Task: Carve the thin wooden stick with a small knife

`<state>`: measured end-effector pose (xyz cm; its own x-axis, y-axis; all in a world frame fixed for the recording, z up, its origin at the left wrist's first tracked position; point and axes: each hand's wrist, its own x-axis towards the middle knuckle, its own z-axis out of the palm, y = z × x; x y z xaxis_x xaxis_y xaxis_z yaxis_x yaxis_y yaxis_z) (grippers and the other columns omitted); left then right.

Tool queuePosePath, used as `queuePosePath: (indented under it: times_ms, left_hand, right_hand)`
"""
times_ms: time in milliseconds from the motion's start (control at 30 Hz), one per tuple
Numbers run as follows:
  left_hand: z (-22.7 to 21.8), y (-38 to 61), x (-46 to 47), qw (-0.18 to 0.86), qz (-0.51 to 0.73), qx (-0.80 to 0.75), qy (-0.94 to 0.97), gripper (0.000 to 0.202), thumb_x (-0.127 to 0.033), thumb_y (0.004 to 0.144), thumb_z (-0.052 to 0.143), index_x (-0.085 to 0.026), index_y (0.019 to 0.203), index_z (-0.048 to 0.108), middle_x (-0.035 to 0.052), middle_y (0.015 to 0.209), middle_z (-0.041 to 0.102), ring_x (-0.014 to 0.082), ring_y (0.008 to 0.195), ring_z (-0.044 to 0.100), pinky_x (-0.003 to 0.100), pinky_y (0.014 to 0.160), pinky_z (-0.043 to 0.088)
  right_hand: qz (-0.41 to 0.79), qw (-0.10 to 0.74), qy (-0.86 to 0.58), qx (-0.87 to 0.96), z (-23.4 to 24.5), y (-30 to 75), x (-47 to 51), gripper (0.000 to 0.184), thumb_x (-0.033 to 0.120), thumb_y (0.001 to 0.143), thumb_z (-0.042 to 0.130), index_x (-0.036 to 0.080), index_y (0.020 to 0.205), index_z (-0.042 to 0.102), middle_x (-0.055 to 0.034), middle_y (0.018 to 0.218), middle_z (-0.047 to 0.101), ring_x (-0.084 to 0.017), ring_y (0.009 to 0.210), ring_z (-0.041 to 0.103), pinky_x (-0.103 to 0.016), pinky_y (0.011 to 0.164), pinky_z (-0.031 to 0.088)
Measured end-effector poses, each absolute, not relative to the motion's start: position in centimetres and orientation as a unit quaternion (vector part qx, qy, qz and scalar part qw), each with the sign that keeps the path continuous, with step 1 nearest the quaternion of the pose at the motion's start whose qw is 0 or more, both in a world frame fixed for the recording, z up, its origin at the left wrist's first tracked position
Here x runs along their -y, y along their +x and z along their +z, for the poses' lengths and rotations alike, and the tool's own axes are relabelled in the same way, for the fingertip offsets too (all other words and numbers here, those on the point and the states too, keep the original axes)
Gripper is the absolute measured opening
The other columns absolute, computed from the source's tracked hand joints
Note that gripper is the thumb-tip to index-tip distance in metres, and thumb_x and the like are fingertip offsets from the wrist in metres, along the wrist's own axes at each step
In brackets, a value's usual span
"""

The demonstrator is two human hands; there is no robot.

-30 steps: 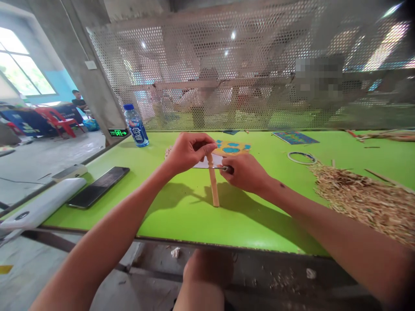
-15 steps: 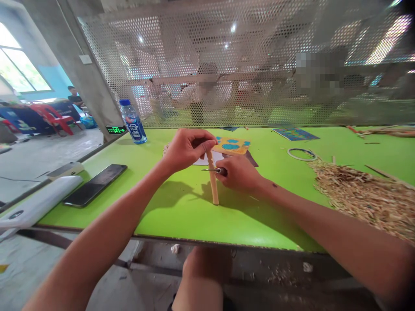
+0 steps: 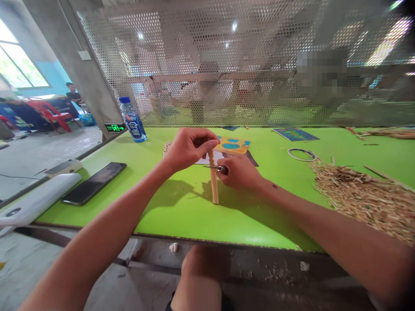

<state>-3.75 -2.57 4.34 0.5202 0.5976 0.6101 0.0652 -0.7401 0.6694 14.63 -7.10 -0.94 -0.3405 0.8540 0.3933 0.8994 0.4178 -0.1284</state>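
Note:
A pale wooden stick (image 3: pixel 214 188) stands nearly upright with its lower end on the green table (image 3: pixel 175 220). Its upper part has notches along the edge. My left hand (image 3: pixel 191 149) is closed, pinching the top of the stick between thumb and fingers. My right hand (image 3: pixel 241 172) is wrapped round the dark handle of a small carving knife (image 3: pixel 221 169). The thin blade points left and crosses the stick below the notches. Behind my hands lies a yellow card with blue patches (image 3: pixel 231 146), partly over a white sheet.
A heap of wood shavings (image 3: pixel 363 198) covers the right side, with a roll of tape (image 3: pixel 301 154) behind it. On the left are a phone (image 3: pixel 94 183), a white object (image 3: pixel 42 198) and a blue-capped bottle (image 3: pixel 133 121). A perforated screen (image 3: pixel 259 103) stands along the back edge.
The knife blade sits slightly higher against the stick than before. Both hands keep their grips, and the view has shifted a little.

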Motion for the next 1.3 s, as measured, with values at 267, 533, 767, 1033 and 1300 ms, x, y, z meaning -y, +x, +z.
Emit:
queuePosePath:
  times_ms: [267, 533, 767, 1033, 1300]
  left_hand:
    - [4.5, -3.7, 2.8, 0.336, 0.442, -0.199, 0.808, 0.012, -0.022, 0.084, 0.073, -0.010, 0.084, 0.072, 0.0021, 0.062, 0.069, 0.0057, 0.046, 0.058, 0.015, 0.043, 0.043]
    - [4.4, -3.7, 2.4, 0.326, 0.436, -0.205, 0.813, 0.012, -0.022, 0.083, 0.075, -0.010, 0.083, 0.073, -0.0002, 0.057, 0.066, 0.0051, 0.045, 0.057, 0.014, 0.043, 0.042]
    - [4.5, -3.7, 2.6, 0.335, 0.426, -0.217, 0.812, 0.009, -0.018, 0.083, 0.073, -0.009, 0.084, 0.073, -0.0001, 0.058, 0.065, 0.0050, 0.046, 0.057, 0.014, 0.043, 0.041]
    - [4.9, -3.7, 2.9, 0.348, 0.419, -0.232, 0.806, 0.007, -0.016, 0.082, 0.073, -0.009, 0.083, 0.072, 0.0001, 0.057, 0.065, 0.0056, 0.046, 0.057, 0.015, 0.043, 0.042]
    - [4.9, -3.8, 2.9, 0.340, 0.414, -0.241, 0.809, 0.010, -0.019, 0.083, 0.072, -0.009, 0.084, 0.073, 0.0021, 0.058, 0.067, 0.0060, 0.046, 0.057, 0.015, 0.042, 0.041]
  right_hand:
    - [-0.038, 0.188, -0.566, 0.802, -1.0, 14.2, 7.5, 0.019, 0.024, 0.083, 0.057, 0.017, 0.073, 0.071, -0.0044, 0.064, 0.061, -0.015, 0.059, 0.041, -0.031, 0.059, 0.022]
    - [-0.023, 0.184, -0.594, 0.783, -1.4, 13.9, 7.7, 0.019, 0.026, 0.084, 0.058, 0.017, 0.073, 0.070, -0.0047, 0.061, 0.060, -0.015, 0.055, 0.038, -0.033, 0.058, 0.021]
    - [0.012, 0.198, -0.590, 0.783, -1.5, 13.7, 7.8, 0.018, 0.024, 0.083, 0.060, 0.019, 0.065, 0.061, -0.0017, 0.055, 0.053, -0.013, 0.053, 0.033, -0.033, 0.056, 0.019]
    - [0.040, 0.219, -0.589, 0.777, -1.6, 13.4, 8.1, 0.026, 0.025, 0.083, 0.059, 0.020, 0.058, 0.052, 0.0009, 0.051, 0.045, -0.012, 0.052, 0.028, -0.034, 0.055, 0.018]
    - [0.077, 0.238, -0.580, 0.775, -1.5, 13.3, 8.5, 0.031, 0.023, 0.082, 0.060, 0.022, 0.056, 0.042, 0.0032, 0.050, 0.039, -0.011, 0.051, 0.028, -0.034, 0.054, 0.017]
